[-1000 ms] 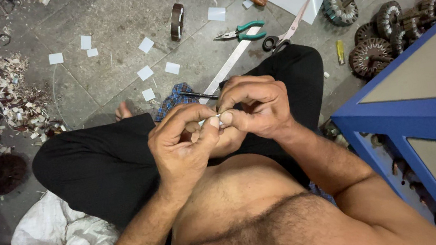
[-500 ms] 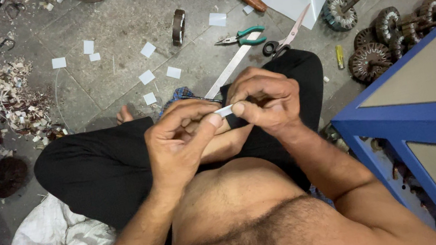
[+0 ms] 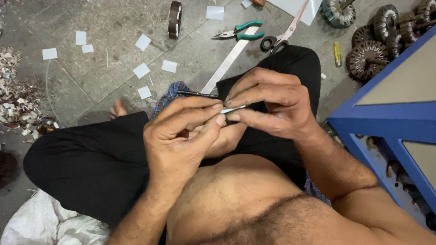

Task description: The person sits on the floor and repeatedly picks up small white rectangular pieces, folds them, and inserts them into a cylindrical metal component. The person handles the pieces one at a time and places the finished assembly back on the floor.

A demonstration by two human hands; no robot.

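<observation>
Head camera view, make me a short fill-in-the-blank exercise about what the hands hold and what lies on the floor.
1. The left hand and right hand pinch a small white ____ between their fingertips.
2. The pliers on the floor have ____ handles.
3. The scissors lie beside a large white ____.
4. The frame at the person's right is painted ____.

Missing words: strip; green; sheet; blue

Single head-worn view, steeply downward, close over lap and hands (image 3: 229, 118), floor (image 3: 114, 16) beyond.
</observation>
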